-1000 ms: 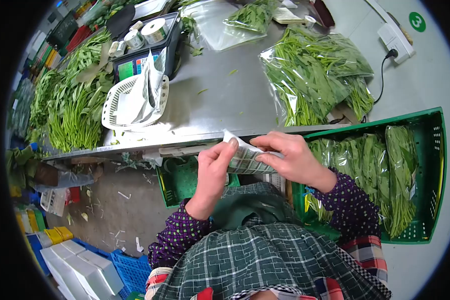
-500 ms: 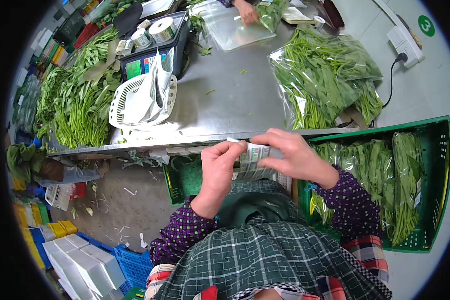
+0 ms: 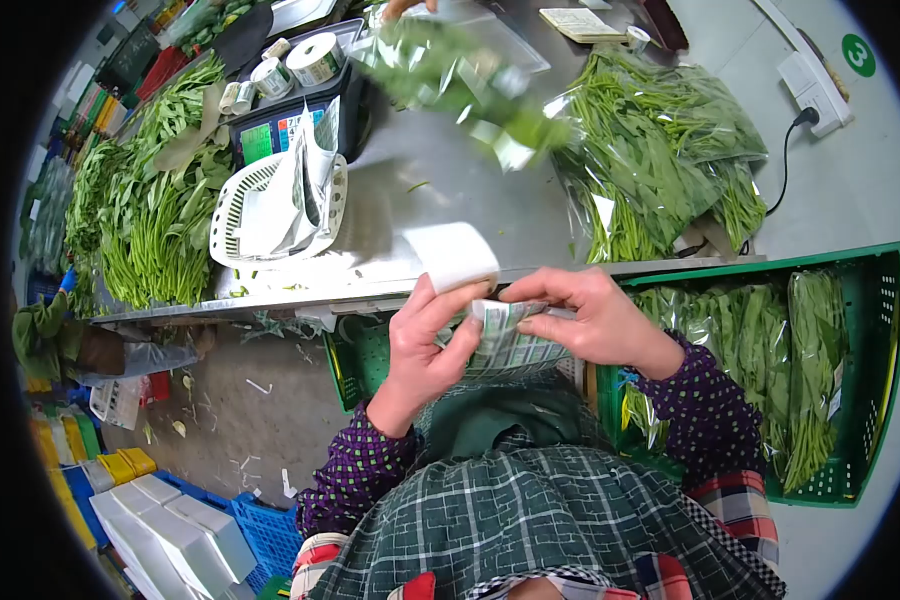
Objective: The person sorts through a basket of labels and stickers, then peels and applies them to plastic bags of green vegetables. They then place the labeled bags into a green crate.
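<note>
A strip of printed labels (image 3: 515,340) stretches between my two hands, over the apron and just below the metal table's front edge. My left hand (image 3: 428,340) is closed on its left end, and a curl of white backing paper (image 3: 453,255) rises from those fingers. My right hand (image 3: 600,320) pinches the strip's right side with thumb and fingers. A white basket (image 3: 232,225) with folded label sheets (image 3: 290,200) stands on the table to the left, before a scale (image 3: 255,140) that carries label rolls (image 3: 313,58).
Bagged greens (image 3: 650,150) lie on the table (image 3: 450,190) at right; loose greens (image 3: 160,220) lie at left. A green crate (image 3: 870,400) holds packed greens. Another person's hand (image 3: 407,6) shows at the top, beside a blurred bag of greens (image 3: 460,85).
A curl of white paper now stands up at my left hand. The other person's hand has moved left, and the bag of greens near it has shifted left and toward me, blurred by motion.
</note>
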Tool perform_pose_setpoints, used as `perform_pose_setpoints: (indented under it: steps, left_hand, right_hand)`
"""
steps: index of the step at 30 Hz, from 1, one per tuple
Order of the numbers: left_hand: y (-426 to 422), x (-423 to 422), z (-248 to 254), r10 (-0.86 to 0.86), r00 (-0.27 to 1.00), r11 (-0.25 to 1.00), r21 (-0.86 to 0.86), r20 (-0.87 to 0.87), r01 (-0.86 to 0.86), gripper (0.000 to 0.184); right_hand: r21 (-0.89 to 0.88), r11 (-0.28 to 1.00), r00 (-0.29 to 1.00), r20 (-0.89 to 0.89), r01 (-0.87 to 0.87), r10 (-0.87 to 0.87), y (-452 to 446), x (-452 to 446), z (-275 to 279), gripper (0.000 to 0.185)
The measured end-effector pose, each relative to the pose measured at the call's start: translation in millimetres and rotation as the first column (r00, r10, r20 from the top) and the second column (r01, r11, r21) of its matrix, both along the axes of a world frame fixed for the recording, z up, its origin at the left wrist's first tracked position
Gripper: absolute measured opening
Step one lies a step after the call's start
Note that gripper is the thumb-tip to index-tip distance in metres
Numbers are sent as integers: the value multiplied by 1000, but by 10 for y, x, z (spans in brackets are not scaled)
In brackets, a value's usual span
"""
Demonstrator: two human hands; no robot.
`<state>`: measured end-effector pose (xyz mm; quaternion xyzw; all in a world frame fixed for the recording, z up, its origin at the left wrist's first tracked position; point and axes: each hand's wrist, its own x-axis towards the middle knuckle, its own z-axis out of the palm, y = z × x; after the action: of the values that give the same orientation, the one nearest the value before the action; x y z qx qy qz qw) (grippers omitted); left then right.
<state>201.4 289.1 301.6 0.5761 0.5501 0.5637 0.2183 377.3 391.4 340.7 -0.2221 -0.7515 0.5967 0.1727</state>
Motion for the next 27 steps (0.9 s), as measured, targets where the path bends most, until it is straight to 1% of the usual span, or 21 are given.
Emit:
perform_pose_setpoints:
  steps: [1,2,3,4,6,7,9,10,11,13,15,17,18,19,20,21,22,23,24,25,27]
  left_hand:
    - [22,-9,63,-34,998,999,26,-55,35,27]
    - [17,-17,99,-16,1000,999,-33,12,17,28]
    - [-5,-78,65,-14,1000,999,-33,17,15,28]
    - [-15,-143,6,-82,996,996,-34,33,83,26]
    - [-22,-127,-24,-183,980,983,-12,81,185,21]
    - [-39,-122,-36,-179,980,983,-14,83,181,21]
    - [-65,-129,-83,-50,988,992,-110,143,66,19]
    - [-76,-153,-106,-69,977,990,-103,201,91,17]
    - [-94,-152,-89,-65,977,991,-105,202,88,17]
    - [-137,-129,-35,-21,878,994,-86,478,70,17]
    - [-142,-161,-59,-4,889,994,-99,459,55,17]
    - [-152,-206,-106,-100,929,981,-122,357,152,16]
    - [-149,-206,-119,-92,944,985,-111,317,134,15]
    - [-158,-194,-134,-89,944,985,-111,317,131,15]
    - [-173,-173,-150,-37,929,983,-155,369,100,14]
    - [-189,-154,-159,19,908,977,-200,419,72,13]
    - [-205,-142,-160,21,908,977,-201,419,70,13]
    - [-219,-131,-160,69,907,967,-253,414,42,12]
    - [-232,-122,-158,116,906,952,-304,408,15,11]
    - [-230,-110,-149,115,906,952,-306,407,17,11]
    - [-213,-97,-127,153,930,954,-294,335,-51,9]
  right_hand:
    - [-1,1000,1000,0,-4,4,11,-16,-10,26]
    - [1,1000,1000,-5,-17,17,20,-26,-29,26]
    - [4,1000,1000,-7,-28,28,5,-59,-40,25]
    - [2,1000,999,-6,-31,31,11,-74,-59,25]
    - [-149,988,999,22,-36,40,39,-78,-105,23]
    - [-151,988,999,23,-40,44,35,-95,-116,23]
    - [-132,991,999,40,-28,33,33,-128,-128,20]
    - [-133,991,998,41,-33,38,40,-142,-125,20]
    - [-133,990,997,66,-36,46,45,-153,-116,21]
    - [-138,989,994,90,-44,56,49,-176,-107,21]
    - [-160,985,995,68,-64,76,46,-223,-106,22]
    - [-183,979,994,44,-86,96,31,-255,-129,22]
    - [-204,974,994,21,-101,108,24,-264,-138,23]
    - [-205,973,994,20,-105,111,19,-276,-122,23]
    - [-10,997,997,13,-81,81,17,-292,-93,24]
    - [184,982,999,1,-52,53,18,-308,-77,25]
    - [182,982,998,1,-54,55,33,-328,-86,25]
    - [377,925,997,-39,-44,63,56,-349,-104,25]
    - [555,831,994,-75,-22,77,54,-363,-115,26]
    - [553,833,994,-76,-20,74,34,-373,-119,26]
    - [741,672,999,-11,-24,48,-2,-410,-123,24]
